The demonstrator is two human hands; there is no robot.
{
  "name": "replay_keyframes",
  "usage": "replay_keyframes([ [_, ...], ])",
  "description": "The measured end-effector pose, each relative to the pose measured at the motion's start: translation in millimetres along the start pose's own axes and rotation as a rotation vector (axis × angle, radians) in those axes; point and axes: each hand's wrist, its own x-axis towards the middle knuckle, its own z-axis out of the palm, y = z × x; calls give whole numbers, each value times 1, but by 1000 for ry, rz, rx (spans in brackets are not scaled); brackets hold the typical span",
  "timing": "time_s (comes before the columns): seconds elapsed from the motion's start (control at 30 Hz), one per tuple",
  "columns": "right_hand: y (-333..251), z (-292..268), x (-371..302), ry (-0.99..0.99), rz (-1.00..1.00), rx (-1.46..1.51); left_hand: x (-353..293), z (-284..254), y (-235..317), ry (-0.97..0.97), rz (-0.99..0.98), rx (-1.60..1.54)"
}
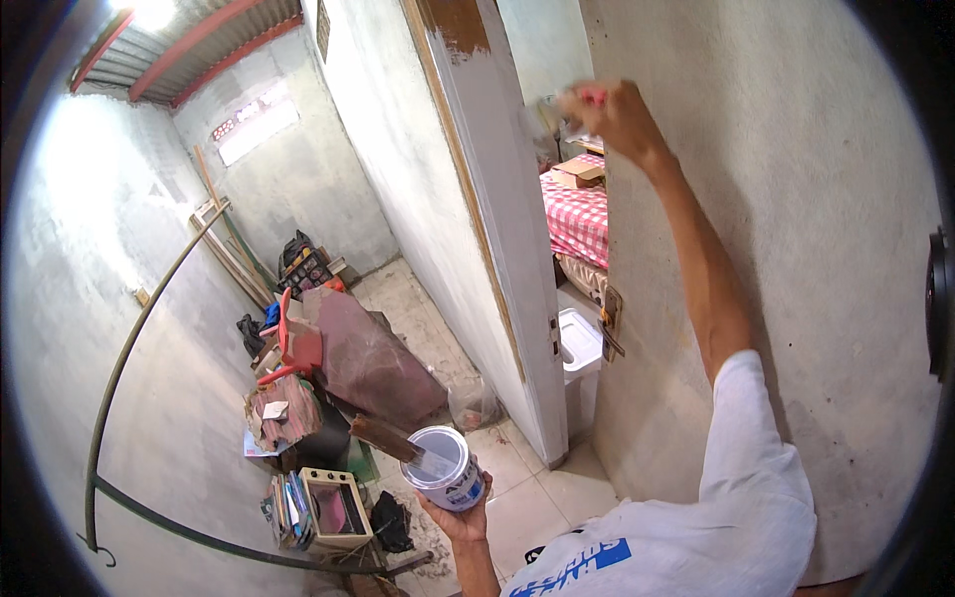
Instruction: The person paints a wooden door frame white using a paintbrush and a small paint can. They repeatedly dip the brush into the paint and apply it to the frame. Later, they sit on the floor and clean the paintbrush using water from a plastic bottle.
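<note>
My left hand (468, 519) grips a small white paint can (446, 488) from below, low in the middle of the view. The can's top is open, with greyish-white paint inside, and a flat wooden stick (383, 439) leans out over its left rim. Raised at the upper right, my right hand (625, 121) is closed on a paintbrush (545, 117) with a red handle. Motion blurs its bristles, which point toward the door frame (502, 199); I cannot tell whether they touch it. White coats most of the frame, while brown (458, 28) shows at its top.
A grey door (756, 129) with a metal handle (613, 338) stands open on the right. Through the doorway appears a bed with a red checked cover (577, 219). Left lie a red plastic chair (298, 343), a small oven (335, 507) and a bent metal pole (129, 348).
</note>
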Motion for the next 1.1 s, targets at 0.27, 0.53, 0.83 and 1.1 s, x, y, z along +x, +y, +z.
replay_keyframes([
  [0.27,7,15,71,507,-27,506,-2,5,-2,25,29,15],
  [0.53,-1,29,17,392,13,468,1,-3,-1,6,37,-38],
  [0.83,-10,17,34,384,-43,321,0,1,-1,42,39,50],
  [1.1,-13,16,89,552,-211,231,2,5,-1,24,29,24],
])
